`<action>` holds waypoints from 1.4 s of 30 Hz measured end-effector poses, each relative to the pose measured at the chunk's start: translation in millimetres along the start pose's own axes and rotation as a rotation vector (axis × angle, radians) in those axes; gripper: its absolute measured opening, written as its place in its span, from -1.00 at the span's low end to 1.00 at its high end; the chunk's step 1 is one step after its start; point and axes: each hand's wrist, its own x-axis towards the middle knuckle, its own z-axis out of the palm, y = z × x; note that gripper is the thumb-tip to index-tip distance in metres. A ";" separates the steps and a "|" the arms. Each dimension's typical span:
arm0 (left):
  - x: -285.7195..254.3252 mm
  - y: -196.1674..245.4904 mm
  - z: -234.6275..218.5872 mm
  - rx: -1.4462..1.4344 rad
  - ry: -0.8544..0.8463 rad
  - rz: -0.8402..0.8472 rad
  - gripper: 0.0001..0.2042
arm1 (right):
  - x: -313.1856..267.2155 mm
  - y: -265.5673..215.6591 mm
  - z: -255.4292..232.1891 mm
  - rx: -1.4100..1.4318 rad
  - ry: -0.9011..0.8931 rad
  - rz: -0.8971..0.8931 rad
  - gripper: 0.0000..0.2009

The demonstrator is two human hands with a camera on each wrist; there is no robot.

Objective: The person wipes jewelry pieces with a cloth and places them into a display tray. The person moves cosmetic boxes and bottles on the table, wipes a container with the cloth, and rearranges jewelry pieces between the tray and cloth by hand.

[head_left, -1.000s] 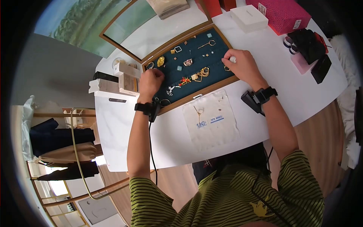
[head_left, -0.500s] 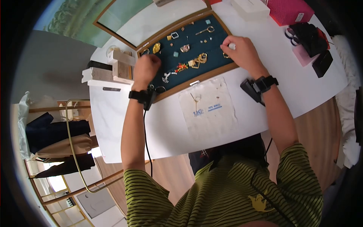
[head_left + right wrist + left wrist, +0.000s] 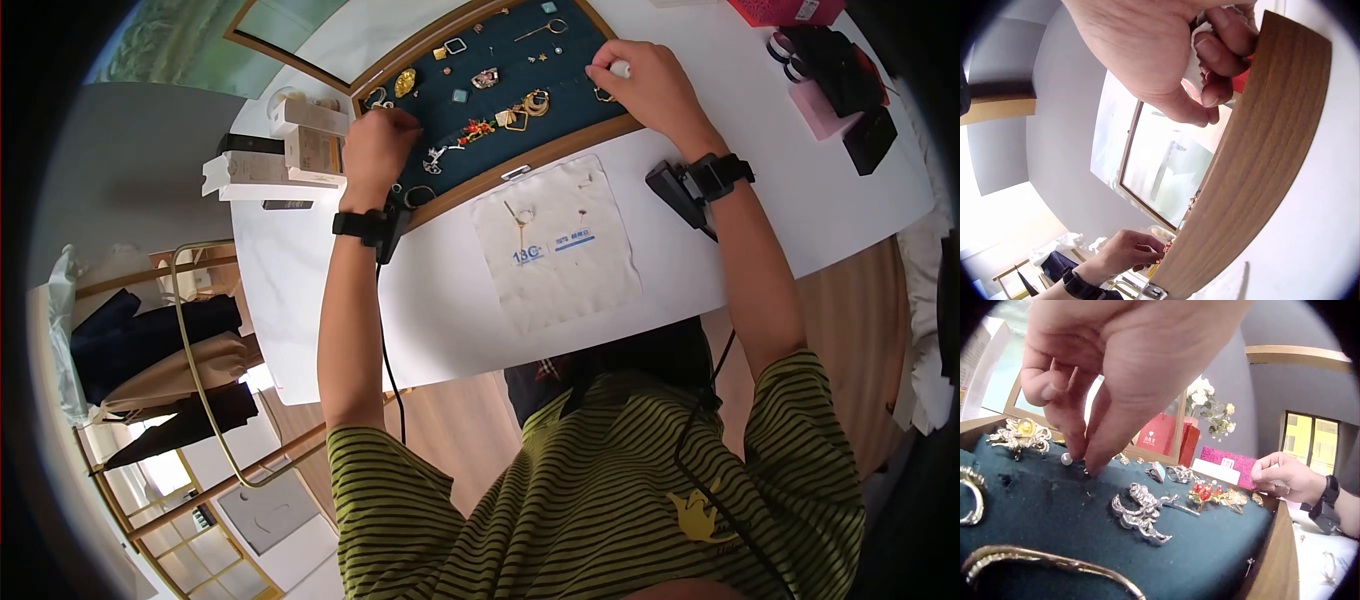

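Note:
My left hand (image 3: 378, 150) is over the left part of a wooden jewellery case (image 3: 560, 153) lined with dark green cloth. In the left wrist view its thumb and fingertips pinch together low at the lining, around a tiny shiny stud (image 3: 1086, 471) mostly hidden by them. A small pearl (image 3: 1066, 459) sits beside the fingertips. A silver brooch (image 3: 1141, 512) and a gold brooch with a yellow stone (image 3: 1020, 436) lie nearby. My right hand (image 3: 650, 85), above the case's right edge, grips a crumpled white cloth (image 3: 1196, 65) in its curled fingers.
The case's glass lid (image 3: 300, 40) stands raised behind. A white cloth (image 3: 560, 280) with small jewellery lies in front. White boxes (image 3: 260, 176) stand at the left; a black pouch (image 3: 828, 70) and pink card (image 3: 822, 108) lie at the right. Cables hang from both wrists.
The head view has tilted, so the case and table sit higher in frame. Both hands keep nearly the same places over the case, the right still gripping the cloth.

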 end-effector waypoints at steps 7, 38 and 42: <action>2.4 0.8 5.2 0.049 -0.021 0.010 -0.86 | 0.6 9.5 6.8 0.044 0.054 -0.076 -0.82; -31.6 34.5 -18.6 -0.083 0.139 0.226 -0.87 | -0.1 3.0 1.8 0.019 0.009 -0.002 -0.81; 6.3 2.2 -24.8 -0.025 0.061 -0.062 -0.86 | -0.6 -2.1 -1.4 0.016 -0.010 0.021 -0.82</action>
